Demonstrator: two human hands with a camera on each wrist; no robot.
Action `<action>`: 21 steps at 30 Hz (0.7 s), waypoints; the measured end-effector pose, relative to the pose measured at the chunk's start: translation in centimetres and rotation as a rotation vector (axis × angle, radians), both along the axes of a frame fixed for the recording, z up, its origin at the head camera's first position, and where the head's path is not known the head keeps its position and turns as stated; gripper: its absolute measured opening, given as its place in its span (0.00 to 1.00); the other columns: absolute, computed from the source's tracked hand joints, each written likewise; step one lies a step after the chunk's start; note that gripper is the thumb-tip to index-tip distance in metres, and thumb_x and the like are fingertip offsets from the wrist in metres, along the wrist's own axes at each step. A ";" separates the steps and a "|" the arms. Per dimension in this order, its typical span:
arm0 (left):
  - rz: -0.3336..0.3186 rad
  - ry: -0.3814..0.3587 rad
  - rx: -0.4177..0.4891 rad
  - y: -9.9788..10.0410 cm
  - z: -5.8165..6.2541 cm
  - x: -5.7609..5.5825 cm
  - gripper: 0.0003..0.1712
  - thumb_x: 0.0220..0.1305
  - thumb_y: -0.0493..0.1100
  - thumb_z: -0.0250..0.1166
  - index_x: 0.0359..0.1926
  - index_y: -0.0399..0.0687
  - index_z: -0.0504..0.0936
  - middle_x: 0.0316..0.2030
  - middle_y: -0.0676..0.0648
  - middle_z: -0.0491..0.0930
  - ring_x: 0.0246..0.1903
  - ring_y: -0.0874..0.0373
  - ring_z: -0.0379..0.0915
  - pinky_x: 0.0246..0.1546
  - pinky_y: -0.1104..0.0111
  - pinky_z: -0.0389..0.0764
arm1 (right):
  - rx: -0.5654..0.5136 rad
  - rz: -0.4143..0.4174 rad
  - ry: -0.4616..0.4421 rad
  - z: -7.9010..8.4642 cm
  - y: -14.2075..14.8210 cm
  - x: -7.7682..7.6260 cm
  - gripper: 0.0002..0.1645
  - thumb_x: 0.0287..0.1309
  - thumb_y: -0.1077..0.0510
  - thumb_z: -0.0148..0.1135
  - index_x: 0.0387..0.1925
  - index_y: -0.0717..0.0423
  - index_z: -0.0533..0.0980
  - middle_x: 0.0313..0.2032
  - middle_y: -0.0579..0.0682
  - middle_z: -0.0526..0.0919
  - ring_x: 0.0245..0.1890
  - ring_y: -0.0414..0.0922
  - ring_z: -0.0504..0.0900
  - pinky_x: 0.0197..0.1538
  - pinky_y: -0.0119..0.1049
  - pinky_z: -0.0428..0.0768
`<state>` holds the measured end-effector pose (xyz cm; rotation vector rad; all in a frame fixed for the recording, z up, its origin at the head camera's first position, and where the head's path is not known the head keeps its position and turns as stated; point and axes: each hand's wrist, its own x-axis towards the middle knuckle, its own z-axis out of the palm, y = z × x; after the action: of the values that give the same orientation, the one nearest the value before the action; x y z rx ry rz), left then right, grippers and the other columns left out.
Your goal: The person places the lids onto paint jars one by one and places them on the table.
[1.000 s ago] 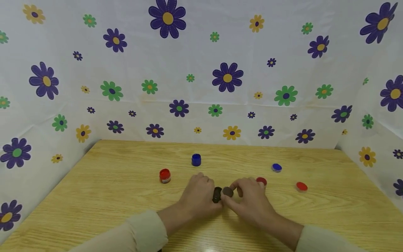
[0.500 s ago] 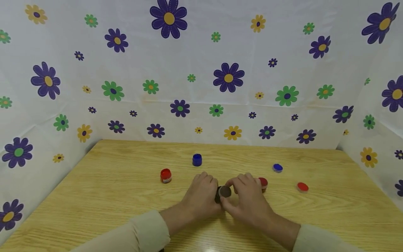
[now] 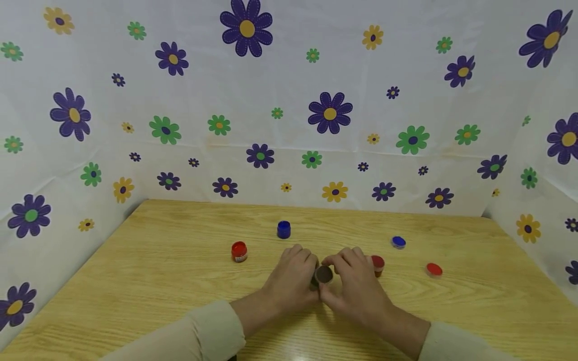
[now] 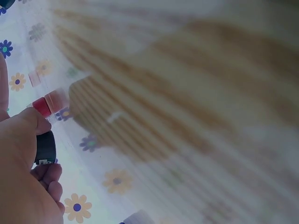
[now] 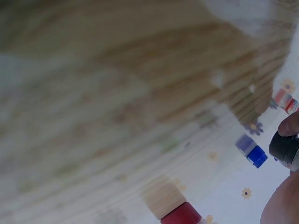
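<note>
Dark small jar point(image 3: 323, 275) sits mid-table, gripped by left hand point(image 3: 289, 281) and right hand point(image 3: 356, 288); only the left wrist view shows its side point(image 4: 46, 147). Red jar point(image 3: 239, 251) stands near.

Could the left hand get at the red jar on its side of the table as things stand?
Probably not right away: the left hand grips the small dark jar. The path to the red jar looks open across bare table.
</note>
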<state>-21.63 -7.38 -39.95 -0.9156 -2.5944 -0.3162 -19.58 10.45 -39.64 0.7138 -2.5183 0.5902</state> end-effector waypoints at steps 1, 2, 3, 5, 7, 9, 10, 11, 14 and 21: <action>-0.004 0.001 0.002 0.0 0.0 0.0 0.19 0.51 0.56 0.74 0.32 0.49 0.79 0.27 0.56 0.73 0.32 0.63 0.61 0.38 0.69 0.66 | 0.000 0.001 -0.007 0.0 0.0 0.0 0.18 0.46 0.51 0.74 0.40 0.49 0.80 0.34 0.41 0.74 0.36 0.37 0.64 0.44 0.38 0.64; -0.007 0.001 0.002 0.0 0.0 0.0 0.19 0.51 0.56 0.74 0.33 0.49 0.79 0.28 0.56 0.74 0.32 0.62 0.62 0.39 0.69 0.67 | 0.001 0.003 -0.012 0.0 0.0 0.0 0.18 0.46 0.51 0.74 0.40 0.49 0.80 0.34 0.41 0.74 0.36 0.38 0.64 0.44 0.38 0.63; -0.011 0.004 0.002 0.1 -0.1 0.0 0.19 0.51 0.56 0.74 0.34 0.49 0.79 0.29 0.56 0.74 0.32 0.62 0.62 0.39 0.69 0.67 | 0.002 0.005 -0.015 -0.1 0.0 0.0 0.18 0.46 0.51 0.73 0.40 0.49 0.81 0.34 0.42 0.74 0.36 0.38 0.64 0.44 0.38 0.63; -0.019 0.008 0.004 0.1 -0.1 -0.1 0.19 0.51 0.55 0.74 0.35 0.49 0.80 0.30 0.55 0.75 0.33 0.62 0.63 0.40 0.68 0.68 | 0.005 0.009 -0.021 -0.1 0.0 -0.1 0.18 0.46 0.51 0.74 0.41 0.50 0.81 0.33 0.42 0.74 0.36 0.38 0.64 0.44 0.39 0.63; -0.028 0.017 0.007 0.1 -0.1 -0.1 0.19 0.51 0.55 0.75 0.36 0.48 0.80 0.30 0.55 0.76 0.33 0.62 0.63 0.40 0.68 0.68 | 0.011 0.010 -0.024 -0.1 0.0 -0.1 0.18 0.46 0.51 0.74 0.41 0.50 0.81 0.33 0.42 0.74 0.36 0.38 0.64 0.43 0.38 0.63; -0.037 0.023 0.010 0.1 -0.1 -0.1 0.19 0.52 0.55 0.75 0.36 0.48 0.80 0.30 0.55 0.76 0.34 0.62 0.64 0.41 0.68 0.69 | 0.019 0.007 -0.025 -0.2 0.1 -0.1 0.19 0.46 0.51 0.74 0.41 0.50 0.81 0.33 0.42 0.74 0.36 0.38 0.64 0.43 0.38 0.63; -0.041 0.023 0.013 0.1 0.0 -0.1 0.19 0.52 0.55 0.75 0.36 0.48 0.80 0.31 0.55 0.76 0.34 0.61 0.64 0.41 0.67 0.69 | 0.024 0.005 -0.025 -0.1 0.1 -0.1 0.19 0.46 0.51 0.74 0.41 0.50 0.81 0.33 0.41 0.73 0.36 0.38 0.64 0.43 0.38 0.63; -0.044 0.022 0.015 0.1 0.0 -0.1 0.19 0.52 0.54 0.75 0.36 0.48 0.80 0.31 0.55 0.76 0.34 0.61 0.64 0.42 0.67 0.70 | 0.028 0.001 -0.024 -0.1 0.1 -0.1 0.19 0.46 0.51 0.74 0.41 0.50 0.81 0.32 0.41 0.73 0.36 0.38 0.64 0.42 0.37 0.62; -0.049 0.022 0.009 0.1 0.1 -0.1 0.19 0.52 0.55 0.75 0.37 0.48 0.80 0.31 0.55 0.77 0.35 0.61 0.65 0.43 0.67 0.71 | 0.038 -0.012 -0.015 -0.1 0.0 -0.1 0.18 0.46 0.49 0.74 0.40 0.49 0.81 0.31 0.40 0.72 0.35 0.38 0.63 0.42 0.37 0.61; -0.048 0.040 -0.006 0.2 0.2 0.0 0.21 0.50 0.56 0.76 0.37 0.47 0.81 0.32 0.55 0.78 0.35 0.61 0.66 0.43 0.68 0.71 | 0.038 -0.041 0.001 -0.1 0.0 0.1 0.18 0.46 0.46 0.76 0.35 0.48 0.79 0.29 0.39 0.73 0.33 0.38 0.63 0.40 0.35 0.60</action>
<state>-21.63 -7.21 -39.78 -0.9782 -2.5416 -0.3006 -19.51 10.48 -39.73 0.6741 -2.5433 0.5287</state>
